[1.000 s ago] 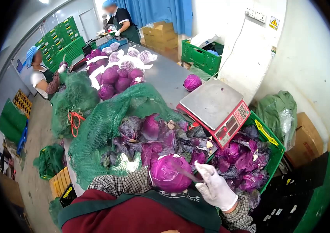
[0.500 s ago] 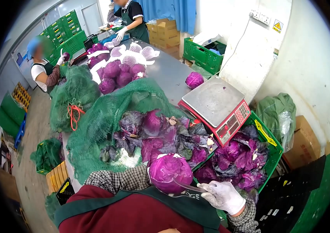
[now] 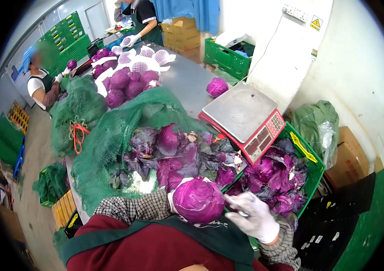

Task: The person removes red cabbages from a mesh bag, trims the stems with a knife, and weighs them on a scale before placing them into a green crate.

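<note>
A trimmed purple cabbage (image 3: pixel 198 201) is held close to my chest by my left hand (image 3: pixel 172 202), which is mostly hidden behind it. Just right of the cabbage is my right hand (image 3: pixel 254 217) in a white glove, its fingers curled around a knife (image 3: pixel 244 214) of which only a small part shows. Loose purple outer leaves (image 3: pixel 183 158) lie on the green mesh bag (image 3: pixel 106 144) in front of me. More leaves (image 3: pixel 268 176) fill a green crate (image 3: pixel 314 174) on the right.
A red scale (image 3: pixel 241 117) stands beyond the crate, with one cabbage (image 3: pixel 217 87) near it. Cabbages (image 3: pixel 131 83) and white foam nets (image 3: pixel 147 56) sit farther back on the metal table (image 3: pixel 185 81). Two people (image 3: pixel 43 81) (image 3: pixel 144 22) stand at the far side.
My right hand has turned and lifted slightly, and the knife blade no longer shows against the cabbage. The cabbage has rotated a little in my left hand. The whole view has shifted slightly.
</note>
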Tool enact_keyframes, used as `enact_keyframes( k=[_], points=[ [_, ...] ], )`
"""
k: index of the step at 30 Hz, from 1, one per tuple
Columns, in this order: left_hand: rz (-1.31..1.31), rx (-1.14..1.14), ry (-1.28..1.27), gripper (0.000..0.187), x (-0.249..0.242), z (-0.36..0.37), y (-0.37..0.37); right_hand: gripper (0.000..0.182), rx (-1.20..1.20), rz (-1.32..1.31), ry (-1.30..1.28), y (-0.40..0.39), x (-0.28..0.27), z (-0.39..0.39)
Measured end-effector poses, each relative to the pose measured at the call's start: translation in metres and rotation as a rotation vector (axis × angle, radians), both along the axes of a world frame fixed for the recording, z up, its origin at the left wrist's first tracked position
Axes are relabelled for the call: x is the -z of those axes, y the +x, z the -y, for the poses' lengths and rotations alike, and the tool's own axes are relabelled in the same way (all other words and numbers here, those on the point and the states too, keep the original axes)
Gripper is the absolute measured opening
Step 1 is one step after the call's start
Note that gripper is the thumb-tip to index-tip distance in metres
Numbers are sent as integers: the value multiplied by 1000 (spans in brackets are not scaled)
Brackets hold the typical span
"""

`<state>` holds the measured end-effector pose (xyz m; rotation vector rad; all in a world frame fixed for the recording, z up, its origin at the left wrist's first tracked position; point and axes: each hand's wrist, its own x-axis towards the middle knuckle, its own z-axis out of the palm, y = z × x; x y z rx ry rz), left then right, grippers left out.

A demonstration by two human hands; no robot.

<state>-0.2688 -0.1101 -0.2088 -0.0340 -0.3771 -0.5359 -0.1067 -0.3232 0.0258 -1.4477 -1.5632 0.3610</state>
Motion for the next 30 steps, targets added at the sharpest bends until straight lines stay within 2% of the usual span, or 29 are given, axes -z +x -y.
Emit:
enact_keyframes(
  k=[6, 7, 10, 11, 12, 13, 14, 15, 16, 18, 20, 21, 22, 23, 24, 27, 28, 29, 30],
  points=[
    [-23, -102, 24, 76, -15, -1, -6, 33, -99, 71, 1, -14, 13, -29],
    [-28, -115, 17, 75, -16, -1, -6, 23, -110, 83, 37, -13, 13, -34],
    [-36, -158, 10, 71, -21, 0, -6, 12, -33, -958, -292, -13, 27, -29],
    [-44, -174, 6, 70, -25, 1, -7, 13, 6, -993, -97, -6, 34, -33],
    [-50, -192, 5, 69, -29, 0, -7, 12, 108, -1239, -1, 4, 40, -34],
    [-60, -222, 9, 67, -33, 0, -6, 10, 257, -1285, 102, 20, 47, -29],
    [-70, -261, 19, 66, -42, -2, -4, 9, 367, -1183, 164, 38, 55, -19],
    [-86, -318, 49, 65, -54, -7, 0, 9, 657, -1051, 104, 55, 71, -8],
    [-102, -394, 106, 63, -71, -13, 7, 12, 748, -772, -17, 77, 91, 13],
    [-150, -580, 335, 61, -119, -29, 31, 14, 983, 359, 117, 101, 138, 43],
    [-212, -777, 738, 69, -164, -46, 74, 14, 976, -532, -67, 69, 116, 50],
    [-220, -929, 980, 71, -167, -61, 98, 10, 923, -723, -202, 61, 105, 52],
    [-220, -1082, 1222, 73, -163, -77, 125, 6, 887, -393, -173, 65, 133, 53],
    [-254, -1196, 1303, 81, -159, -89, 154, 8, 806, -712, -237, 49, 102, 40],
    [-289, -1313, 1383, 89, -157, -101, 180, 10, 756, -761, -292, 44, 102, 34],
    [-200, -1352, 1730, 97, -159, -132, 222, 15, 774, -548, -155, 32, 130, 21],
    [-159, -1358, 1844, 99, -157, -142, 232, 21, 793, -625, -147, 30, 130, 23],
    [-161, -1294, 1709, 104, -159, -152, 237, 27, 813, -701, -136, 26, 121, 21],
    [-164, -1144, 1707, 115, -173, -158, 236, 21, 818, -749, -139, 28, 127, 28]
  ],
)
